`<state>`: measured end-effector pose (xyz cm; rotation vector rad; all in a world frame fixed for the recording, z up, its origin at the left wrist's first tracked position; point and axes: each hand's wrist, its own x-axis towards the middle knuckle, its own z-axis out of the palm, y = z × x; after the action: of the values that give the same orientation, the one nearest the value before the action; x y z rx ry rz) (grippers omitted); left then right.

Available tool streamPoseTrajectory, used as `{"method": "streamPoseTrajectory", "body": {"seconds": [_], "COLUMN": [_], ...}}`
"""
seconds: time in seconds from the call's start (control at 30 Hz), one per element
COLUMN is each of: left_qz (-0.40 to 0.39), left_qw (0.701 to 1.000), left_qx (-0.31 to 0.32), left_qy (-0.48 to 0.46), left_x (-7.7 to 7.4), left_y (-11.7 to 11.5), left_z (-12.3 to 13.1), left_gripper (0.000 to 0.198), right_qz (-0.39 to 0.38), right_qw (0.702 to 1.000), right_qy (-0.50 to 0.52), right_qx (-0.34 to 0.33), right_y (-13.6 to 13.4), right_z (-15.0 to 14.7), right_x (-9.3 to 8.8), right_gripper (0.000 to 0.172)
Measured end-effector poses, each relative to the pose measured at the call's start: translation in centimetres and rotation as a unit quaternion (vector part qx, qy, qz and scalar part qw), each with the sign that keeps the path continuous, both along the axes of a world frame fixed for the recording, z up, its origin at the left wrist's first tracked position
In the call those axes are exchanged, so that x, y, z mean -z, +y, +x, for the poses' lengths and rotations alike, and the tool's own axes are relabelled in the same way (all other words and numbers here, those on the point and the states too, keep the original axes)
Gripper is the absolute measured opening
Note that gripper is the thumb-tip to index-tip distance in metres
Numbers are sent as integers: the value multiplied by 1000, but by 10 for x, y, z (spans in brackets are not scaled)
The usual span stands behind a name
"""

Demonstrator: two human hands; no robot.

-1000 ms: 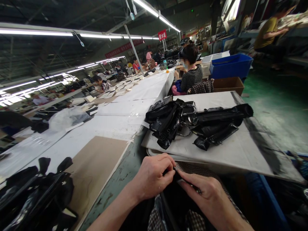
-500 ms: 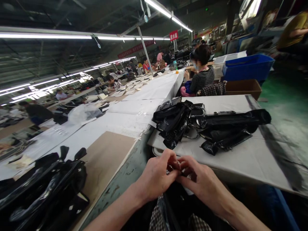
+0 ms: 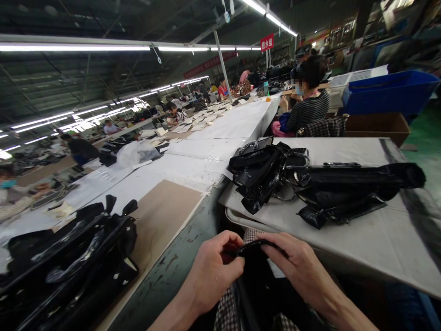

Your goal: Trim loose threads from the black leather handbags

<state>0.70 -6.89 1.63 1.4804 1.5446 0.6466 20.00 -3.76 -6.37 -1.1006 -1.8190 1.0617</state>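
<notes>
Both hands are low in the middle of the head view, above checked cloth at the lap. My left hand [image 3: 215, 266] pinches one side of a black piece [image 3: 257, 276] with a curved, rolled edge. On its other side, the thumb and fingers of my right hand [image 3: 292, 257] close on the same edge. The black piece hangs down between the hands, and its lower part is lost in dark shadow. A small white patch [image 3: 276, 268] shows beside the right hand's fingers.
Shiny black pieces [image 3: 268, 174] lie on the pale table [image 3: 365, 239] ahead and right. More black pieces [image 3: 76, 257] are piled at left beside a brown board [image 3: 165, 207]. A person in a striped top [image 3: 312, 110] sits beyond, near a blue bin [image 3: 389, 99].
My hands have come down and moved apart, and a curved black edge now shows between them. The camera view has swung left, so the surroundings sit further right.
</notes>
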Motion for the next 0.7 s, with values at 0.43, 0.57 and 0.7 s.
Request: {"method": "streamPoseTrajectory", "body": {"seconds": [0.43,0.57,0.7], "left_qz": [-54,-29,27], "left_qw": [993,997,1000], "left_qx": [18,7,4], "left_qy": [-106,-66,2], "left_x": [7,9,6], "left_y": [12,8,3], "left_z": [-10,-7,0], "left_gripper": [14,16,7], "right_qz": [-46,-29,81], "right_qw": [998,999,997], "right_qy": [18,16,1], "right_qx": [-27,-31,-5], "right_y": [0,0,-1], "right_z": [8,8,5], "right_x": [-3,-1,-2], "right_gripper": [25,21,18]}}
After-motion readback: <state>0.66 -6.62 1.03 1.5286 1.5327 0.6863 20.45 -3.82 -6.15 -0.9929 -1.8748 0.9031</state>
